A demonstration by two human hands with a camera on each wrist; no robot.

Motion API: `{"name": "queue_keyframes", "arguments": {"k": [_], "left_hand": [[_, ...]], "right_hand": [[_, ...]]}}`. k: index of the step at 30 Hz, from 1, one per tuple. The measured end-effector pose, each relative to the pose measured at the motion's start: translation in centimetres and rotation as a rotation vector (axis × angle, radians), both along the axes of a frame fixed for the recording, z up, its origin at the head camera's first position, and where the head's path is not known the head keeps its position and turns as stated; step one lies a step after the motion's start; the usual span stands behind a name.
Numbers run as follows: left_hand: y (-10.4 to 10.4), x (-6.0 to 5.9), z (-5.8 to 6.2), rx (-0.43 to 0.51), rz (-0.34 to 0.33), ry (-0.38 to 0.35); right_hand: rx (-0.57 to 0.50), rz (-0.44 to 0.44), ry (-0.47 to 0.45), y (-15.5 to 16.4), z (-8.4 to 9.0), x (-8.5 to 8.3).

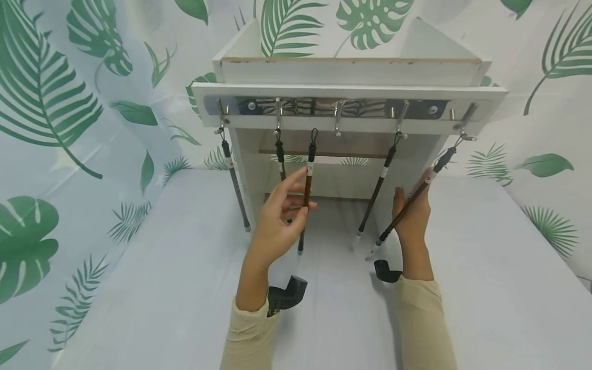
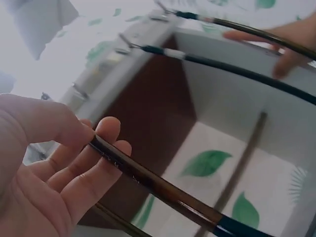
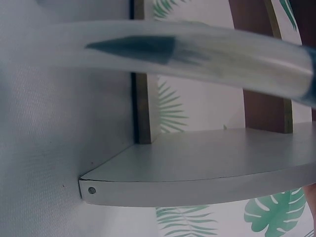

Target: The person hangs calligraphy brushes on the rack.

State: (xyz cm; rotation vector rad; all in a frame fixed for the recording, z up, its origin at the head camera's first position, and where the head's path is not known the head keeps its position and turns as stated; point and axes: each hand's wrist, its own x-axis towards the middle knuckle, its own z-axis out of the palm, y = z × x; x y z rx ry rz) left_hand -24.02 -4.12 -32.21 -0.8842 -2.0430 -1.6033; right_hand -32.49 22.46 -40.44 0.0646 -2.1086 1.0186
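My left hand (image 1: 275, 226) pinches the dark brown handle of a calligraphy brush (image 1: 311, 159) between thumb and fingers. The brush hangs tip down, its top cord loop free of the hooks, just left of the bare middle hook (image 1: 338, 118). In the left wrist view, its glossy handle (image 2: 163, 190) slants away from my fingertips. My right hand (image 1: 413, 221) is at the cabinet's right side panel, fingers extended, behind the rightmost hanging brush (image 1: 416, 196). A clear cap (image 3: 247, 59) covers a dark brush tip across the right wrist view.
Other brushes hang by loops from the hook rail (image 1: 305, 122): one far left (image 1: 237, 187), one behind my left hand, and one (image 1: 376, 192) right of the middle. The rail fronts a white cabinet (image 1: 250, 164) on a white-covered table (image 1: 162, 293). Leaf-print cloth (image 1: 152, 31) surrounds it.
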Motion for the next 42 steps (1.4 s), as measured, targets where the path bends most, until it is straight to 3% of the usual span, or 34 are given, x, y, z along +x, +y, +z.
{"name": "queue_keyframes", "arguments": {"k": [6,14,30,42], "left_hand": [[0.7,-0.2,-0.6,0.005,-0.004,-0.013],[1.7,-0.2,-0.4,0.019,-0.017,-0.002],[2.0,-0.5,-0.6,-0.039,0.005,-0.016],[2.0,-0.6,-0.7,-0.048,0.02,-0.011]], "right_hand": [[-0.012,0.0,-0.035,-0.1,0.0,0.2],[-0.017,0.013,0.039,-0.2,0.2,0.2],[-0.024,0.012,0.003,-0.1,0.0,-0.1],[-0.006,0.011,0.052,0.0,-0.3,-0.3]]}}
